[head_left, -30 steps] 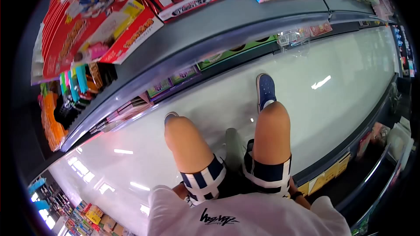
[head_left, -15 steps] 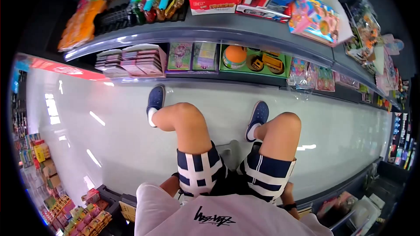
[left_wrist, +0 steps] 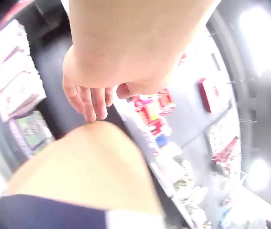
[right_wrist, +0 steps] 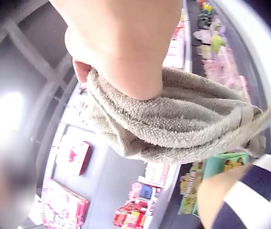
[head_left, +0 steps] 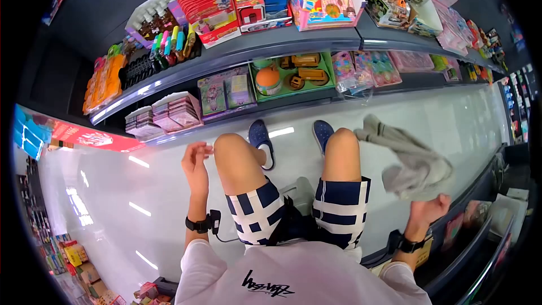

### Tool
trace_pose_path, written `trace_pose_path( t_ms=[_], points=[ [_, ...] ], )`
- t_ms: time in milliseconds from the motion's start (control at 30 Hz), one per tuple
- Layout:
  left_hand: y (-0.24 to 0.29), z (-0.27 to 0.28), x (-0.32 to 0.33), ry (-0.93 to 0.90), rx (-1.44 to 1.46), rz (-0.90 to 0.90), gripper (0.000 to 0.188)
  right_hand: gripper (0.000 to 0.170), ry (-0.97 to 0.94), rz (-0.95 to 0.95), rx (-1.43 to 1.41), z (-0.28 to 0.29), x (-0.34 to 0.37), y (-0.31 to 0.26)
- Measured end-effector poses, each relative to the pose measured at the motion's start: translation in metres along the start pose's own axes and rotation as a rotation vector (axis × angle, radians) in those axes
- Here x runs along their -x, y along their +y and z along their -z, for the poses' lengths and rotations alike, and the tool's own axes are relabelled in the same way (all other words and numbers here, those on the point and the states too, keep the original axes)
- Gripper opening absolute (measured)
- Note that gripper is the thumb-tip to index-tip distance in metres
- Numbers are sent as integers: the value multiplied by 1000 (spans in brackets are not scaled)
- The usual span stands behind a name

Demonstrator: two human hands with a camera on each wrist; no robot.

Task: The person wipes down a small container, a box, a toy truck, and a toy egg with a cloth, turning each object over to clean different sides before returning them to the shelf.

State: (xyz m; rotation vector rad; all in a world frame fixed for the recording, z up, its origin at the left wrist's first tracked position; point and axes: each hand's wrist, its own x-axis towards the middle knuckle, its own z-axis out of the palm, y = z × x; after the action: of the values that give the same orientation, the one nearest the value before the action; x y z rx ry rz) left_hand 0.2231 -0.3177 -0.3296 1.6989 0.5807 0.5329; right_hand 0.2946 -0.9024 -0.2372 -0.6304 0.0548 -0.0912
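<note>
A grey-beige towel (head_left: 418,166) hangs out to the right of the right knee, blurred at its loose end. My right hand (head_left: 428,213) grips it with curled fingers. In the right wrist view the fluffy towel (right_wrist: 173,121) bunches in folds under the palm and trails to the right. Beside the left knee is my left hand (head_left: 196,166), holding nothing. The fingers (left_wrist: 85,100) of that hand hang loosely bent just over the knee in the left wrist view.
Ahead stands a two-level shelf (head_left: 316,38) with boxed toys and snacks. A green tray of toy trucks (head_left: 261,95) sits on its lower level. Shiny floor (head_left: 141,186) spreads between the shelves. At the lower right is a dark rack with a metal rail (head_left: 490,260).
Both hands have come up from beside the hips, and the towel now shows in the right one. The feet have drawn closer together, and the head view has turned.
</note>
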Motion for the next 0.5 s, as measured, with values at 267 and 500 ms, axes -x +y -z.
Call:
trace_pose_path(
  t_ms=[267, 500],
  points=[
    [184, -143, -64, -395, 474, -355, 14, 86, 104, 565, 1092, -31, -103, 17],
    [43, -308, -170, -177, 406, 69, 16, 84, -672, 432, 1707, -95, -167, 187]
  ],
)
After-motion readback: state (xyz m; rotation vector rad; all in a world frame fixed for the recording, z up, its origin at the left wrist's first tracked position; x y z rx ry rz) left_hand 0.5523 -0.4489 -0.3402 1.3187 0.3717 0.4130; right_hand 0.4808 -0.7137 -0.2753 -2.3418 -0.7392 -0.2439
